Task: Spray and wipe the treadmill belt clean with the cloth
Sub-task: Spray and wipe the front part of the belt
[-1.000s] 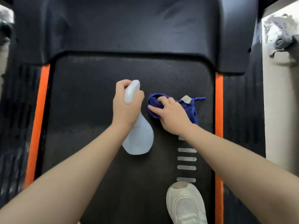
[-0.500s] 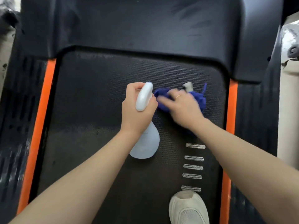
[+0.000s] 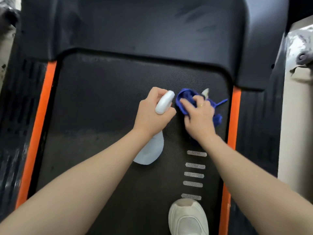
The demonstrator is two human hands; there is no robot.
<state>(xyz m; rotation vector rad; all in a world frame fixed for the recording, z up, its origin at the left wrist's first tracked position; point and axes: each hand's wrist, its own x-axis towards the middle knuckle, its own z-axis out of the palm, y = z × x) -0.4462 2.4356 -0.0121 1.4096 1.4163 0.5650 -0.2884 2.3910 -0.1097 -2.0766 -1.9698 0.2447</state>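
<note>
A person leans over a treadmill belt (image 3: pixel 101 102), the left hand (image 3: pixel 152 114) clenched around the white head of a spray bottle (image 3: pixel 150 150), whose pale body hangs below the wrist; just to its right, the right hand (image 3: pixel 199 117) presses a bunched blue cloth (image 3: pixel 184 97) flat against the belt's far end, fingers spread over the fabric, a ring on one finger; orange side strips (image 3: pixel 36 133) flank the belt; a white sneaker (image 3: pixel 188 217) stands at the near edge.
</note>
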